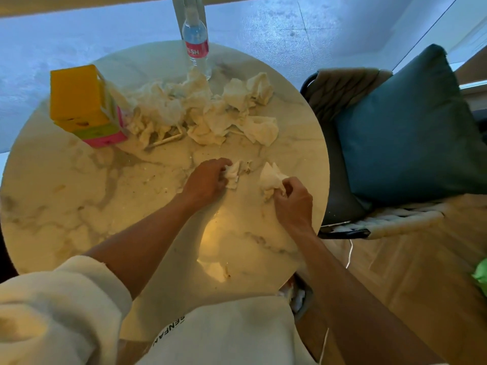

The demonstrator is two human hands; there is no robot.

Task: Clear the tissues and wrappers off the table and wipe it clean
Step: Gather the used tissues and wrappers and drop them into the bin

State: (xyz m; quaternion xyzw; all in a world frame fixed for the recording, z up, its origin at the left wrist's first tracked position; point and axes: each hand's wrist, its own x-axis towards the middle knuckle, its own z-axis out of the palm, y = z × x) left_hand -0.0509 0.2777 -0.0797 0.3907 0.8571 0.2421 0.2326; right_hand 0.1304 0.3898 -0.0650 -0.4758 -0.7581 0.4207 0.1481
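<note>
On the round marble table (79, 201), a heap of crumpled white tissues (200, 109) covers the far middle, with a white stick-like wrapper (166, 140) at its near edge. My left hand (208, 180) is closed on a small crumpled tissue (233, 173) near the table's centre. To its right, my right hand (291, 201) pinches a larger crumpled tissue (271, 177) near the table's right edge. Crumbs and stains speckle the surface around both hands.
A yellow, green and pink tissue box (84, 106) stands at the far left of the table. A water bottle (196, 46) stands at the far edge. A chair with a teal cushion (411, 133) is at the right. A bin (300, 296) sits below the table's near right edge.
</note>
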